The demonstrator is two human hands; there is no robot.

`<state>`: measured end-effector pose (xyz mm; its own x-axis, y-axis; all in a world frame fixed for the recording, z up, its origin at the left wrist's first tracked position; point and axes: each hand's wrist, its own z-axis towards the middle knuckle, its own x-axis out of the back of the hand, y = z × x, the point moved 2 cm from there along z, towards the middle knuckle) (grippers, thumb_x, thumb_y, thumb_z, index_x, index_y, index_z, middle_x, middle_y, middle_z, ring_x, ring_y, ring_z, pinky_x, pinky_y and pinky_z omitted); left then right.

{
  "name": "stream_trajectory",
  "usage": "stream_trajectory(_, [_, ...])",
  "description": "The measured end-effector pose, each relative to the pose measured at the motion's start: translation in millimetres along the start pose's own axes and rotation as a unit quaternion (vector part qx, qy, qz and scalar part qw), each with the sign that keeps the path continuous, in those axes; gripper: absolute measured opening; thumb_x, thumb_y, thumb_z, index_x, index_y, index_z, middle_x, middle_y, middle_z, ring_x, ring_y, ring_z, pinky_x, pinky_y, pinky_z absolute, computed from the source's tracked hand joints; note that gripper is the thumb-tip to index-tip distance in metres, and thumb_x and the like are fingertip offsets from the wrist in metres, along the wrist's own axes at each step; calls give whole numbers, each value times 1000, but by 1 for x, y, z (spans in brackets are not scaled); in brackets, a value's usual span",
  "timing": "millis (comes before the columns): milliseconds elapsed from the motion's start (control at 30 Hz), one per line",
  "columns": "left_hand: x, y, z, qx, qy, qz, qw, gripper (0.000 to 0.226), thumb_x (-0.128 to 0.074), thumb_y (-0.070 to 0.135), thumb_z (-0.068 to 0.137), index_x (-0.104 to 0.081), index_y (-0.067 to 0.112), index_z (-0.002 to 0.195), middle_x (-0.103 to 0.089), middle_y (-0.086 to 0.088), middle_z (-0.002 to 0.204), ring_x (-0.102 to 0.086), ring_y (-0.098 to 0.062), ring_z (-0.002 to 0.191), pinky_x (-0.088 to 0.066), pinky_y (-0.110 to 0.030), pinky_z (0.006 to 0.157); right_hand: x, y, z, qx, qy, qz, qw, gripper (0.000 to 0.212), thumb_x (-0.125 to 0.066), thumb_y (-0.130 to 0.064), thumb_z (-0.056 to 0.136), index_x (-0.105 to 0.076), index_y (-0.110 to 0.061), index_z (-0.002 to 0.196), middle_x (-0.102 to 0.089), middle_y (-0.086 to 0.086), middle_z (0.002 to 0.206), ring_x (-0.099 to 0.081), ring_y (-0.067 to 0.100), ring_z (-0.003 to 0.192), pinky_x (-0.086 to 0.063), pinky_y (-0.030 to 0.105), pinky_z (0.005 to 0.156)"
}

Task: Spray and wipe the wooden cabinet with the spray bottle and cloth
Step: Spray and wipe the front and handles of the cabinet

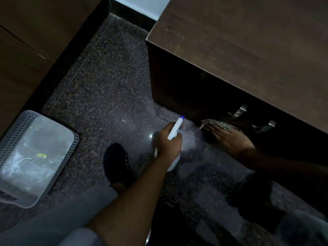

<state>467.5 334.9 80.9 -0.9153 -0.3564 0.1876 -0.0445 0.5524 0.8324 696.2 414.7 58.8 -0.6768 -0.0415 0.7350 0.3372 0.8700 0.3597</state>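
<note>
A dark wooden cabinet [248, 50] fills the upper right, its shaded front face dropping to the floor. My left hand [169, 141] grips a white spray bottle [174, 129] with a blue nozzle pointing at the cabinet's lower front. A faint mist hangs just beyond the nozzle. My right hand [229, 137] lies flat, fingers spread, pressing a checked cloth [220, 124] against the low front of the cabinet. The bottle's body is mostly hidden behind my left hand and wrist.
Two metal handles [239, 110] [266, 126] stick out of the cabinet front near the cloth. A perforated grey bin [35, 153] lined with plastic stands at left on the speckled dark floor [106, 86]. My dark shoe [116, 162] rests beside the bottle. Wood panelling [26, 41] runs along the left.
</note>
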Motion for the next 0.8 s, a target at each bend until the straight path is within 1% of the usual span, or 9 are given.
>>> stream_trajectory(100, [-11, 13, -12, -24, -30, -11, 999, 19, -55, -13, 89, -71, -5, 95, -70, -23, 89, -66, -36, 83, -52, -36, 75, 21, 16, -37, -7, 150, 6, 989, 63, -19, -3, 91, -36, -3, 151, -40, 15, 157, -43, 26, 144, -26, 38, 119])
stream_trajectory(167, [-19, 14, -21, -21, -46, -19, 999, 25, -54, -13, 89, -72, 4, 94, -66, -14, 81, -61, -30, 75, -47, -34, 70, 33, 20, -50, -19, 191, 7, 981, 59, -17, -2, 94, -44, -1, 147, -47, 15, 152, -49, 28, 139, -29, 35, 113])
stream_trajectory(233, [-23, 12, -31, -12, -56, -24, 998, 34, -54, -12, 89, -69, 16, 100, -56, -3, 72, -50, -19, 65, -39, -30, 65, 38, 19, -50, -42, 205, -8, 978, 55, -14, -2, 101, -28, -2, 154, -31, 14, 162, -36, 27, 146, -27, 35, 114])
stream_trajectory(367, [-24, 7, -39, 14, -16, -17, 1000, 27, -53, -13, 89, -68, 6, 101, -48, 6, 67, -47, -11, 62, -40, -26, 63, 50, 8, -5, -44, 137, -17, 989, 69, -29, -12, 103, 15, -7, 156, 13, 8, 166, -8, 21, 156, -10, 37, 126])
stream_trajectory(433, [-21, 3, -39, 7, -1, -14, 1000, 23, -53, -13, 89, -67, 2, 99, -51, 3, 71, -49, -16, 67, -42, -29, 65, 57, -2, 20, -38, 119, -41, 991, 68, -28, -17, 104, 11, -2, 158, 11, 11, 167, -1, 23, 157, 5, 40, 126])
stream_trajectory(500, [-17, 0, -37, 9, 9, -23, 1000, 23, -55, -11, 89, -69, 0, 104, -58, -4, 78, -54, -20, 73, -45, -32, 68, 47, -7, 28, -22, 70, -62, 995, 68, -26, -19, 105, 11, 1, 158, 14, 14, 167, 5, 25, 157, 3, 40, 127])
stream_trajectory(600, [-8, -9, -26, 23, 16, -17, 999, 26, -56, -10, 88, -70, 4, 104, -60, -3, 79, -56, -20, 72, -46, -33, 68, 40, -1, 25, -59, 121, -22, 991, 71, -40, -24, 101, -6, -4, 160, -3, 10, 168, -13, 21, 156, 10, 39, 124])
stream_trajectory(700, [-7, -24, -15, 11, 53, 0, 999, 27, -59, -11, 88, -71, 1, 110, -66, -21, 92, -63, -35, 85, -54, -42, 79, 51, -6, 51, -84, 189, 4, 978, 64, -44, -23, 100, -25, -4, 158, -25, 9, 165, -30, 20, 151, -13, 35, 123])
stream_trajectory(800, [-9, -27, -11, -5, 60, 3, 998, 24, -58, -11, 89, -70, 0, 106, -64, -20, 88, -61, -32, 80, -53, -40, 77, 46, -22, 87, -9, 95, 26, 995, 62, -23, -19, 106, 1, -2, 160, 0, 13, 169, -5, 23, 157, -7, 38, 128])
